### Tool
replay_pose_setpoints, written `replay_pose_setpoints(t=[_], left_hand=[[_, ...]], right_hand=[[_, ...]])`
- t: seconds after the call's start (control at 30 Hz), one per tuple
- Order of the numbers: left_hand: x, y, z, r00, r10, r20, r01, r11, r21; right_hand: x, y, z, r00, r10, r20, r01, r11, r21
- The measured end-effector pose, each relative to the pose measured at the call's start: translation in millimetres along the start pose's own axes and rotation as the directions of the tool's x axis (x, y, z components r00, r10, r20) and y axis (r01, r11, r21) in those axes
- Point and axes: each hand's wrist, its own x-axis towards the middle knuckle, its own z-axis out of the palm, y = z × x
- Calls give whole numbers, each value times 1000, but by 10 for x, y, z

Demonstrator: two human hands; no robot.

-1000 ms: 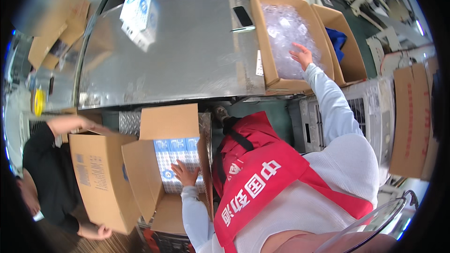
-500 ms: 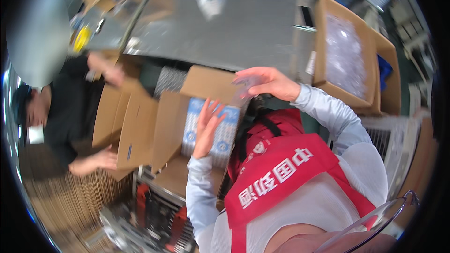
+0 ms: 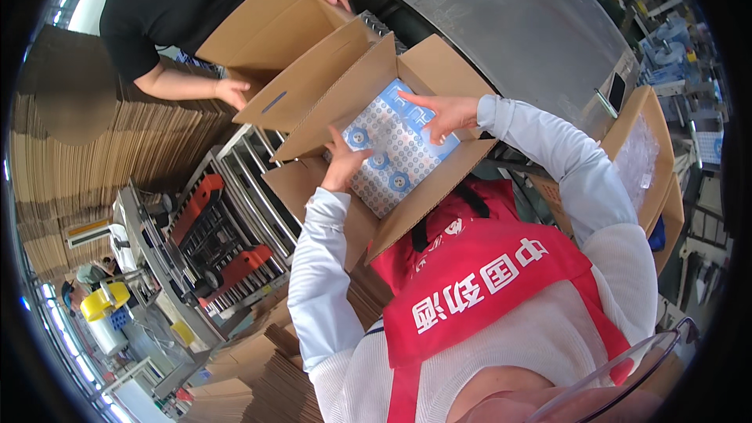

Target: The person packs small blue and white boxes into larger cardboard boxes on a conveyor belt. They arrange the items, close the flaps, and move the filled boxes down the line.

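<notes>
An open brown carton (image 3: 317, 113) stands in front of me, its flaps folded outward. Inside lies a white and light-blue patterned package (image 3: 384, 180), filling most of the visible opening. My left hand (image 3: 343, 163) is over its left edge, fingers apart, with nothing visible in it. Over the blue band at the package's far right side, my right hand (image 3: 442, 116) has its index finger stretched out and thumb spread, also with nothing visible in it. Whether the fingertips press on the package, I cannot tell. A faint see-through patch (image 3: 381, 146) shows on its top.
A co-worker's hands (image 3: 233, 94) hold another open carton (image 3: 305, 70) beside mine. Beyond is a metal table (image 3: 501, 39) with a phone (image 3: 617, 94) at its edge. Right stands a box of clear plastic pieces (image 3: 638, 153). Left are a roller conveyor (image 3: 258, 180) and stacked flat cardboard (image 3: 133, 129).
The view has turned leftward. My right hand has come down from the carton's rim to the package; the thin see-through piece at its fingers no longer shows there.
</notes>
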Motion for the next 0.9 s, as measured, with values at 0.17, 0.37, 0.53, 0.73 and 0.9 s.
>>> replay_pose_setpoints(t=[0.17, 0.37, 0.53, 0.73, 0.9], left_hand=[[326, -246, -281, 987, 163, -15, -145, 911, 387], [297, 1, -519, 988, 137, 72, -153, 801, 579], [757, -353, -326, 973, 83, 217, -188, 832, 522], [633, -115, 310, 973, 153, 175, -223, 825, 519], [729, 1165, 1270, 904, 400, 153, -427, 812, 397]], right_hand=[[-214, 238, -165, 960, -163, -228, 159, 987, -35], [-1810, 907, -1134, 268, -516, -814, 45, 851, -524], [-4201, 3384, -1748, -425, -338, -840, -395, 904, -164], [-3777, 3306, -2281, -241, -219, -946, -808, 585, 71], [-2125, 844, -3089, 355, -641, -681, -228, 647, -727]])
